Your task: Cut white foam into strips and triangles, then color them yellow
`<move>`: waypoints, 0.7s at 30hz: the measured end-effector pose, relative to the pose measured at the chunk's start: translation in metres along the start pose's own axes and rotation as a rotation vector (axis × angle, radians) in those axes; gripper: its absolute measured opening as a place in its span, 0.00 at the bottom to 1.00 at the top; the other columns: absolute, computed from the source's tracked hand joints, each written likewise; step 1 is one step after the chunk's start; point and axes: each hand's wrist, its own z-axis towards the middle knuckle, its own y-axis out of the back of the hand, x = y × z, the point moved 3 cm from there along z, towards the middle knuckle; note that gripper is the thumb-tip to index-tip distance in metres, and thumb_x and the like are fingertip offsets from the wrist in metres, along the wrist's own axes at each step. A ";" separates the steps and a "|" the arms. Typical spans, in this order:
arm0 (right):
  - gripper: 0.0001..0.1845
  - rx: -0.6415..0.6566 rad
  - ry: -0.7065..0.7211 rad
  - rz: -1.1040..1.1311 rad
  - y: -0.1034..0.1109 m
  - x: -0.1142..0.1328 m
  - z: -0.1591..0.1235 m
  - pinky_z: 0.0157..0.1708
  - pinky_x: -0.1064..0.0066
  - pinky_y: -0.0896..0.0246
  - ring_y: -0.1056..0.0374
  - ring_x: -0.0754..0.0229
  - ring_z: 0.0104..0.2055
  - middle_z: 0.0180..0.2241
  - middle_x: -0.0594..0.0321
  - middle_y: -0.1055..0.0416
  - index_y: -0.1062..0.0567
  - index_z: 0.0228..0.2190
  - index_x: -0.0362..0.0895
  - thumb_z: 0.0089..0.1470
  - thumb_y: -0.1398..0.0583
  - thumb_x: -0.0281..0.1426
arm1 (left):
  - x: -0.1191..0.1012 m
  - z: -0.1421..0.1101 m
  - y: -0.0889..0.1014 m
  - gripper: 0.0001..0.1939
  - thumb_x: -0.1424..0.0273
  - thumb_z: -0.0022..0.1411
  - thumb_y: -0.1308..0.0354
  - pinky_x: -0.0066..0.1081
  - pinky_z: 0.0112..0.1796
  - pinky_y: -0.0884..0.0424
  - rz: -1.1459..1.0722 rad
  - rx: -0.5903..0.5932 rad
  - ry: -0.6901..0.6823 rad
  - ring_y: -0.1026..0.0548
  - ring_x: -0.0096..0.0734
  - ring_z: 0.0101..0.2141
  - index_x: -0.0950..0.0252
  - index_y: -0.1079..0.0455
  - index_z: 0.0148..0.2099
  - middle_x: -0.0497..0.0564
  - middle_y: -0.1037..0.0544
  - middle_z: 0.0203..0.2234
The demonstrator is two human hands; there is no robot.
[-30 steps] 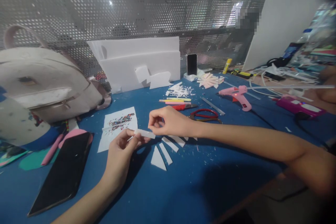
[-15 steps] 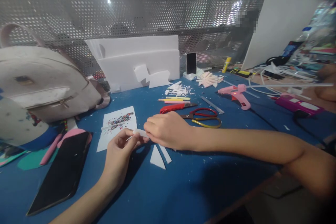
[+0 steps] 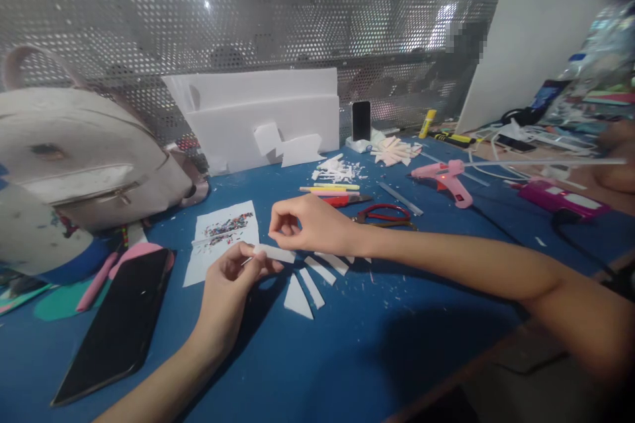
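A blue table [image 3: 347,357] lies beneath the left hand [image 3: 231,284], which pinches a white strip [image 3: 280,254] jutting right; near its free end the right hand [image 3: 320,225] curls, hold unclear. Handling the strip, seemingly underway, next wants steady pinching.

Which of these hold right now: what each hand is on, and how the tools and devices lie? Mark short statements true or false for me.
1. The left hand holds a white strip. True.
2. The right hand grips the glue gun. False: the gun lies apart on the table, and the hand is near the strip.
3. The paper with colored bits lies left of the red-handled scissors. True.
4. The large black-screened device stands upright. False: it lies flat.
5. The glue gun is black. False: it is pink.
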 end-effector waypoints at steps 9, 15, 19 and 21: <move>0.07 0.020 0.147 -0.115 -0.007 0.008 0.001 0.26 0.73 0.55 0.39 0.67 0.28 0.26 0.67 0.32 0.31 0.27 0.42 0.56 0.41 0.30 | 0.005 0.001 0.004 0.15 0.58 0.58 0.35 0.27 0.39 0.26 0.053 0.034 -0.014 0.22 0.28 0.32 0.65 0.31 0.31 0.47 0.23 0.25; 0.06 0.015 0.142 -0.105 -0.012 0.007 0.001 0.25 0.73 0.57 0.40 0.67 0.27 0.25 0.68 0.33 0.32 0.27 0.42 0.54 0.40 0.29 | 0.003 0.002 0.002 0.16 0.58 0.57 0.35 0.25 0.38 0.27 0.055 0.040 -0.020 0.23 0.27 0.32 0.65 0.31 0.31 0.47 0.23 0.25; 0.05 -0.020 0.115 -0.066 -0.013 0.003 0.004 0.25 0.74 0.54 0.40 0.68 0.26 0.24 0.69 0.35 0.32 0.27 0.42 0.53 0.40 0.27 | 0.002 0.002 0.002 0.15 0.59 0.56 0.34 0.25 0.38 0.26 0.045 0.038 -0.020 0.23 0.26 0.31 0.65 0.31 0.31 0.46 0.23 0.25; 0.04 -0.034 0.109 -0.046 -0.013 0.003 0.005 0.26 0.75 0.52 0.40 0.69 0.26 0.24 0.69 0.35 0.31 0.27 0.42 0.54 0.41 0.27 | 0.002 0.002 0.002 0.15 0.59 0.57 0.34 0.25 0.39 0.27 0.042 0.035 -0.020 0.23 0.26 0.31 0.64 0.32 0.31 0.46 0.23 0.25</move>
